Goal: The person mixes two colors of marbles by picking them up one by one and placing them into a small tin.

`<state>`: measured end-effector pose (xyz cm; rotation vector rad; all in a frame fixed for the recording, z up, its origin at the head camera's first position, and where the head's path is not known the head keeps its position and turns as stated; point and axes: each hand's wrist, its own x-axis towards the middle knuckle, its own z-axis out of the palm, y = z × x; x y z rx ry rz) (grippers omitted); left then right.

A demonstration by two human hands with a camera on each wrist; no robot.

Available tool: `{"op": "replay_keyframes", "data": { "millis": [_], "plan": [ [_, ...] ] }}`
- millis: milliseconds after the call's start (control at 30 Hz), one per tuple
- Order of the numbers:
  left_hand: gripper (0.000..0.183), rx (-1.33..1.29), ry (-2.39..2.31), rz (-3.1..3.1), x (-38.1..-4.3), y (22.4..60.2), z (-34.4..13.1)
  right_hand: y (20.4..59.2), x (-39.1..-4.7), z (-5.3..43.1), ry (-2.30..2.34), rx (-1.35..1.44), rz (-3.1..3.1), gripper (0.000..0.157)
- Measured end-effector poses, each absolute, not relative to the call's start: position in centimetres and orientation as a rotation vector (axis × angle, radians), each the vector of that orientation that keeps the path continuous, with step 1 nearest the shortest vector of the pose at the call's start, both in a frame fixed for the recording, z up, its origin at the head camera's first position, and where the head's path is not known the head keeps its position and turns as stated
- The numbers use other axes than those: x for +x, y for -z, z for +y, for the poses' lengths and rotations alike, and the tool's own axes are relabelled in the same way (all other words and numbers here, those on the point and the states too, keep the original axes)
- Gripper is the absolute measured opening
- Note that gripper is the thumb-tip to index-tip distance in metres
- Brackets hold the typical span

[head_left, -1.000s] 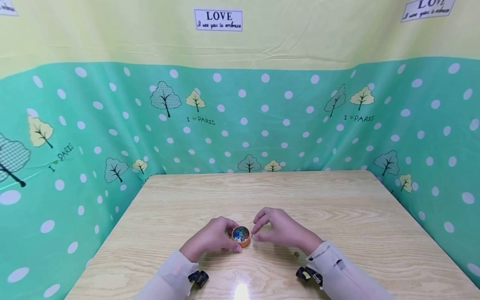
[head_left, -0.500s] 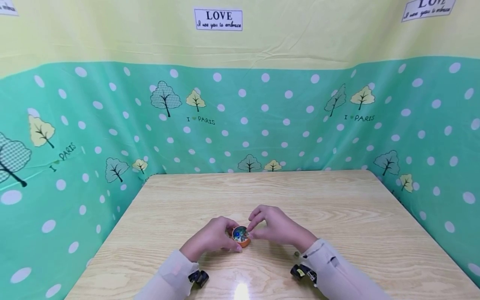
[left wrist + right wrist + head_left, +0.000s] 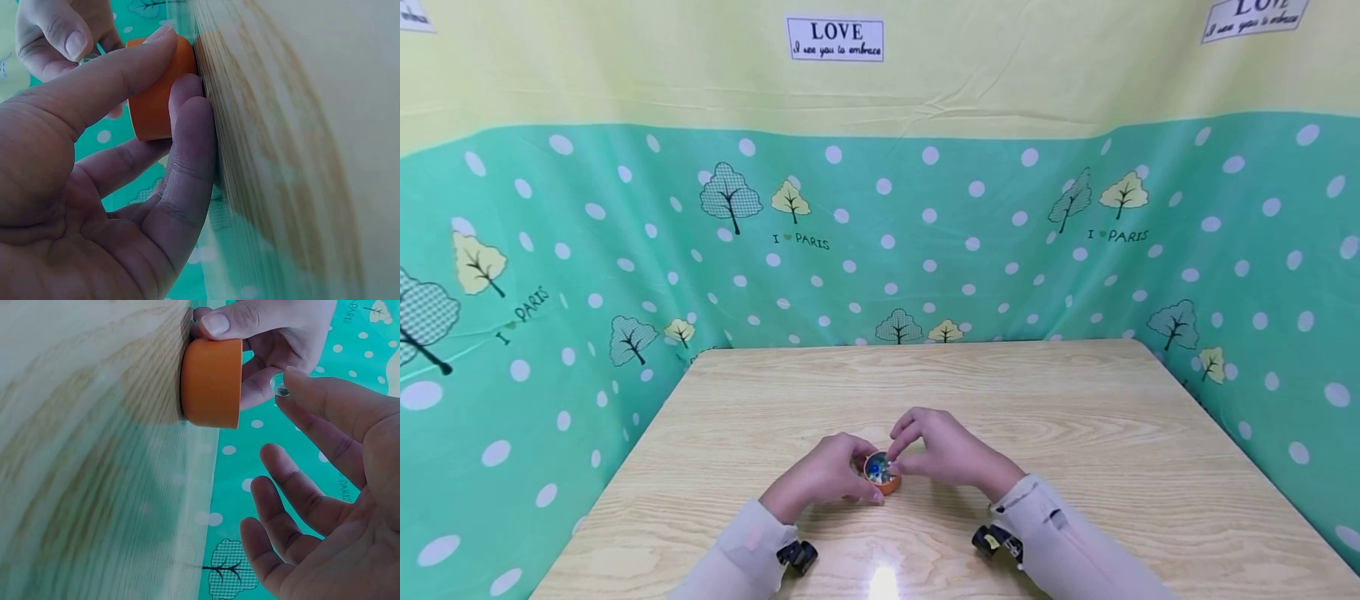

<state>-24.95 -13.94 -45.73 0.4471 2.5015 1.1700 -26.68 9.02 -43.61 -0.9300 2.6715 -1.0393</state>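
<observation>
A small round orange cup (image 3: 889, 488) stands on the wooden table, gripped around its side by my left hand (image 3: 826, 472). Inside it lie several shiny blue, green and clear marbles (image 3: 876, 472). In the left wrist view, my thumb lies along the cup's wall, with fingers against the opposite side. My right hand (image 3: 946, 450) pinches a clear glass marble (image 3: 279, 384) between thumb and forefinger, over the cup's opening at its right rim. The other fingers (image 3: 275, 515) of that hand are spread and loosely bent.
The wooden table (image 3: 925, 383) reaches back to a green and yellow printed cloth (image 3: 925, 242), which hangs behind it and at both sides. Dark wrist cameras sit under both sleeves, close above the tabletop.
My right hand has moved left, from beside the cup to over its rim, carrying the marble. A small greenish ball on the table is now hidden by the right sleeve. My left hand stays put.
</observation>
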Motion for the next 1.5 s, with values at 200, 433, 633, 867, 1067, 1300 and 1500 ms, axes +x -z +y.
{"op": "replay_keyframes", "data": {
  "millis": [200,433,633,867,1067,1300,1500],
  "plan": [
    [0.043,0.461,-1.154,2.494,-24.96,45.77,-13.95,43.70,-26.78,8.54,1.047,-0.934,2.657,0.010],
    [0.041,0.475,-1.123,2.513,-25.08,45.77,-13.95,43.78,-26.72,8.37,1.037,-0.926,2.662,0.009],
    [0.042,0.466,-1.122,2.512,-24.97,45.81,-13.95,44.09,-26.62,8.34,1.044,-0.917,2.646,0.010],
    [0.040,0.467,-1.109,2.517,-25.13,45.91,-13.92,44.22,-26.63,8.26,1.030,-0.938,2.649,0.010],
    [0.040,0.450,-1.117,2.510,-25.20,45.98,-13.93,44.22,-26.58,8.23,1.023,-0.955,2.657,0.009],
    [0.042,0.458,-1.122,2.511,-25.07,45.93,-13.94,44.16,-26.53,8.27,1.005,-0.953,2.673,0.009],
    [0.038,0.478,-1.101,2.530,-25.05,45.83,-13.92,44.12,-26.53,8.35,1.019,-0.951,2.667,0.008]
  ]
}}
